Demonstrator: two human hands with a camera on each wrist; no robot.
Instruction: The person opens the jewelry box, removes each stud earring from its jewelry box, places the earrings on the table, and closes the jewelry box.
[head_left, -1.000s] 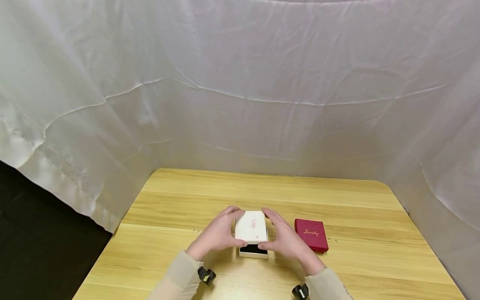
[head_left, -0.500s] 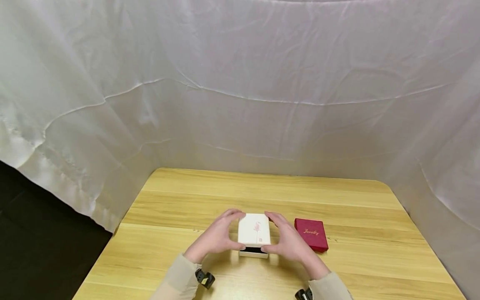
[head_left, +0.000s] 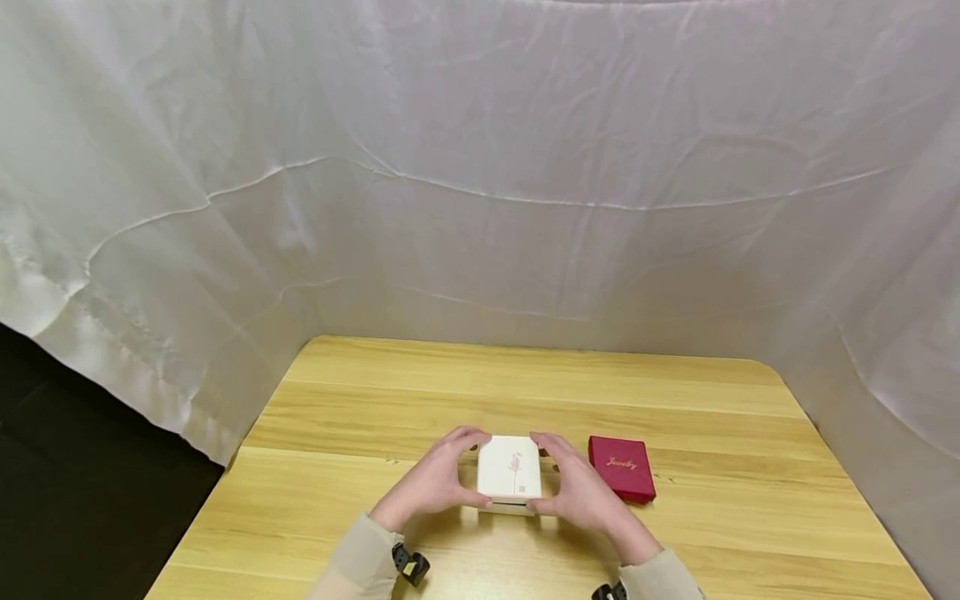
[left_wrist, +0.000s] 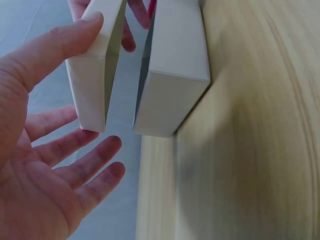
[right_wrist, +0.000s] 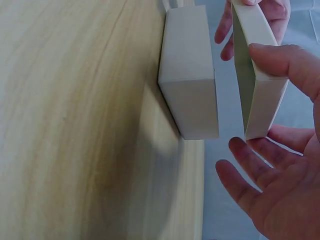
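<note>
A white square box lid [head_left: 508,467] with a pink flower print is held over its white box base [head_left: 507,509]. My left hand [head_left: 435,477] pinches the lid's left side, thumb on the near edge and fingers at the far corner. On the lid's right side my right hand [head_left: 573,483] pinches in the same way. Both wrist views show a gap between the lid [left_wrist: 92,75] and the base [left_wrist: 172,95], which stands on the table. The base's inside is hidden now.
A dark red box [head_left: 622,468] with gold "Jewelry" lettering lies just right of my right hand. Everything stands on a wooden table [head_left: 337,400], with pale curtains [head_left: 525,250] behind and beside it.
Both hands have brought the lid slightly right and then down toward the base. The dark inside of the base, visible earlier, is now covered from above. The red box has stayed put.
</note>
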